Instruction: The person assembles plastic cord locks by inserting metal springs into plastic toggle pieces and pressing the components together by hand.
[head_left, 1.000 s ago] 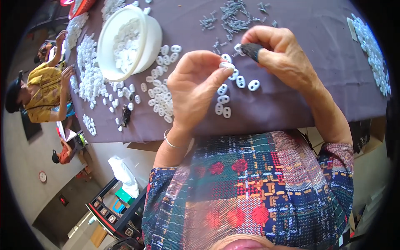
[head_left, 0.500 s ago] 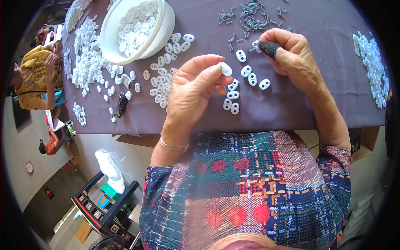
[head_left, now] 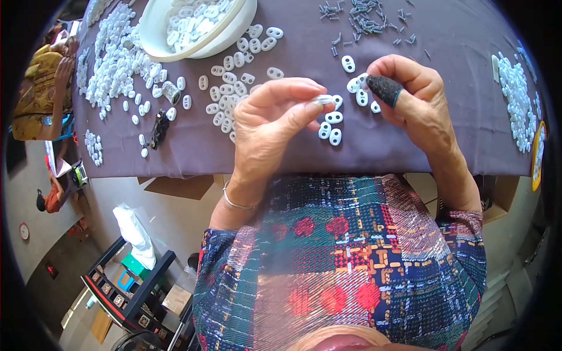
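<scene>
My left hand [head_left: 266, 126] pinches a small white oval plastic piece [head_left: 324, 100] between thumb and forefinger, above the purple cloth-covered table [head_left: 451, 52]. My right hand [head_left: 418, 105] hovers just to its right, the thumb capped with a dark finger cot [head_left: 383, 89], fingertips curled near the loose white pieces [head_left: 331, 126] lying between the hands. Whether the right fingers hold anything small is hidden. A white bowl [head_left: 153, 35] full of the same pieces stands at the far left. A scatter of small grey screws [head_left: 366, 14] lies at the far middle.
A large heap of white pieces [head_left: 114, 64] spreads left of the bowl, and another heap [head_left: 518, 93] lies at the right edge by a round yellow-rimmed container [head_left: 537, 155]. A small metal spool [head_left: 171, 92] and a dark tool [head_left: 158, 128] rest at left. Another person [head_left: 41, 93] sits far left.
The view has shifted so the table sits higher in frame. My left hand keeps its pinch on the white piece while my right hand has moved slightly down and away from it.
</scene>
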{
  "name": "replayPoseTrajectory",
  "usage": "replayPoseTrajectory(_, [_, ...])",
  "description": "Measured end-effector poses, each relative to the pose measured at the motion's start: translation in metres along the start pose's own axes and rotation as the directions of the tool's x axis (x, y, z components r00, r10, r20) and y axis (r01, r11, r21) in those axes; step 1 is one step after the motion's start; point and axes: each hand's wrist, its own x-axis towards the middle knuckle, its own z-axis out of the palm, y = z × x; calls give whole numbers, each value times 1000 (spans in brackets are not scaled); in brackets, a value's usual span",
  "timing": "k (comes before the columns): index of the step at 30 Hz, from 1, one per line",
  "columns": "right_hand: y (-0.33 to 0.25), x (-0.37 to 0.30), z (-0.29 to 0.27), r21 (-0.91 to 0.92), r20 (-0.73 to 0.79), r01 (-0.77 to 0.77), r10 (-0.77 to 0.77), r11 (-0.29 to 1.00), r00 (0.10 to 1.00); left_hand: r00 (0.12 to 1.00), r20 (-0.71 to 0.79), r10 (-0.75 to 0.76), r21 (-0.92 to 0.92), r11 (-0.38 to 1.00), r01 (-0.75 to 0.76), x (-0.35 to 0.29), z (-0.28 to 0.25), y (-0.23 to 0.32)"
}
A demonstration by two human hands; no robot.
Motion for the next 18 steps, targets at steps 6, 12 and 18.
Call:
replayPoseTrajectory(6, [0,-6,7,41,76,50,-53,998,996,765,108,635,591,578,-563,-6,-5,-17])
replayPoseTrajectory(12, [2,-7,8,38,67,72,-74,997,995,634,216,742,675,355,-646,-7,0,-18])
replayPoseTrajectory(18, [1,-11,6,124,132,19,-35,992,991,677,282,680,737,298,-607,-3,4,-15])
